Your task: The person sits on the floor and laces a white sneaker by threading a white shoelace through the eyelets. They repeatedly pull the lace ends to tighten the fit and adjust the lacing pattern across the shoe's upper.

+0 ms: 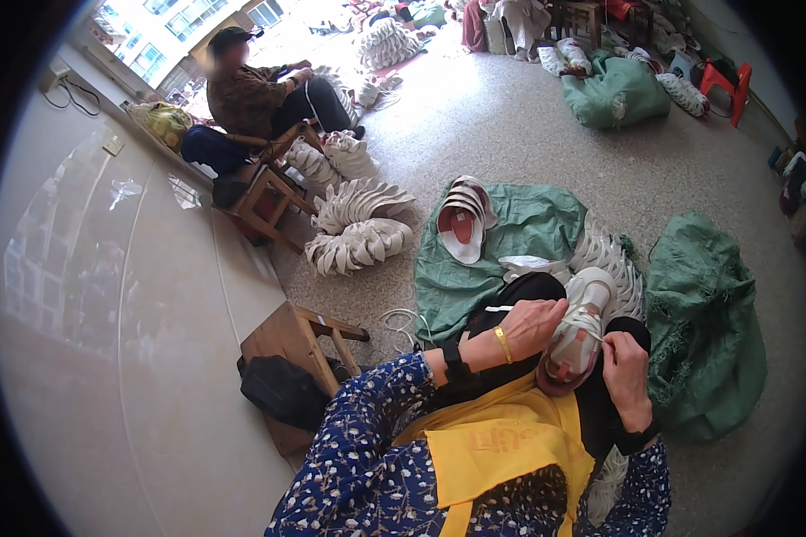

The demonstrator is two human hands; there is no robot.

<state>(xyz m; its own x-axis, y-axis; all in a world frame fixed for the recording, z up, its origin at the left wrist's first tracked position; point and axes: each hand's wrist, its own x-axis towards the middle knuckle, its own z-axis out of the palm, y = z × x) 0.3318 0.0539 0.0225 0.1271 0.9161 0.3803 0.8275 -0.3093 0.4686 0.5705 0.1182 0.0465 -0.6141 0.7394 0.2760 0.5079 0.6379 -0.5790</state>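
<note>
A white and pink sneaker (573, 349) rests between my knees, its toe pointing away from me. My left hand (530, 326) is above its left side, fingers closed in a pinch. A short white length, apparently shoelace (500, 309), sticks out beside that hand. At the shoe's right edge, my right hand (625, 369) is closed, thumb and finger pinching near the lacing; the lace there is too small to make out fully. A yellow apron (501, 452) covers my lap. Beyond my knees, a nested stack of white shoes (464, 219) lies on a green sheet (542, 215).
Rows of white shoe uppers (358, 246) lie on the floor ahead left. A wooden stool (287, 345) with a black bag (285, 391) stands at my left, a green sack (703, 331) at my right. Another person (251, 98) sits far left; a red stool (730, 89) is far right.
</note>
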